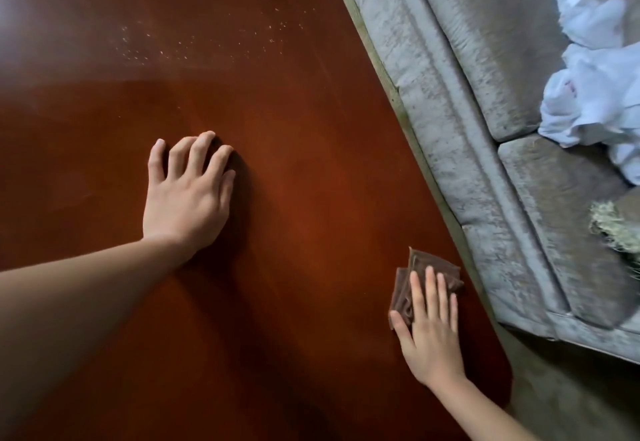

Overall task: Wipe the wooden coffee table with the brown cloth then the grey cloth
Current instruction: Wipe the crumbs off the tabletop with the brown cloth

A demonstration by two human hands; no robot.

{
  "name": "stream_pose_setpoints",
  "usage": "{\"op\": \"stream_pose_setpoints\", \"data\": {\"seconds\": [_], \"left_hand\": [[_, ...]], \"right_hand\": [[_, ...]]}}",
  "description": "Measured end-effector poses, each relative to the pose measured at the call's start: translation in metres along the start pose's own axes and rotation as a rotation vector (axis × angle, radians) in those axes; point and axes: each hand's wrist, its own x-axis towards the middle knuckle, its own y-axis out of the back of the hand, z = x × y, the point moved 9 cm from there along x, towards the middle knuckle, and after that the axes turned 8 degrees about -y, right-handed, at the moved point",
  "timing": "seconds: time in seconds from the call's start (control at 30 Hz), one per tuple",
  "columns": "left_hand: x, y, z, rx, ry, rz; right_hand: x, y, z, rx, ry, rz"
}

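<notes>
The wooden coffee table [294, 129] fills most of the head view, glossy red-brown, with pale specks scattered across its far part. My right hand [429, 329] lies flat with straight fingers on the folded brown cloth [433, 267], pressing it to the tabletop close to the right edge. My left hand [187, 194] rests palm down on the bare wood near the middle, fingers spread and slightly bent, holding nothing. No grey cloth is in view.
A grey sofa [467, 111] runs along the table's right edge with a narrow gap of floor between. White crumpled fabric [595, 94] lies on its cushions, and a pale frayed tuft [613, 226] sits further down the seat.
</notes>
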Motion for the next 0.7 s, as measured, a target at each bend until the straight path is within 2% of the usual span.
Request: {"op": "stream_pose_setpoints", "data": {"seconds": [0.1, 0.23, 0.33, 0.47, 0.57, 0.7], "left_hand": [[-0.001, 0.001, 0.000, -0.001, 0.003, 0.015], [-0.001, 0.000, 0.002, -0.031, -0.011, 0.031], [-0.001, 0.000, 0.003, -0.047, 0.005, 0.045], [-0.001, 0.000, 0.002, -0.031, 0.015, 0.061], [0.000, 0.000, 0.003, -0.024, 0.024, 0.061], [-0.001, 0.002, 0.004, -0.022, 0.019, 0.055]], "right_hand": [[0.016, 0.008, -0.005, 0.088, -0.112, 0.007], [0.098, 0.061, -0.068, 0.188, -0.239, 0.083], [0.167, 0.102, -0.140, 0.241, -0.188, 0.125], [0.201, 0.132, -0.217, 0.219, 0.015, 0.138], [0.188, 0.128, -0.199, 0.181, 0.100, 0.169], [0.130, 0.085, -0.103, 0.238, -0.109, 0.174]]}}
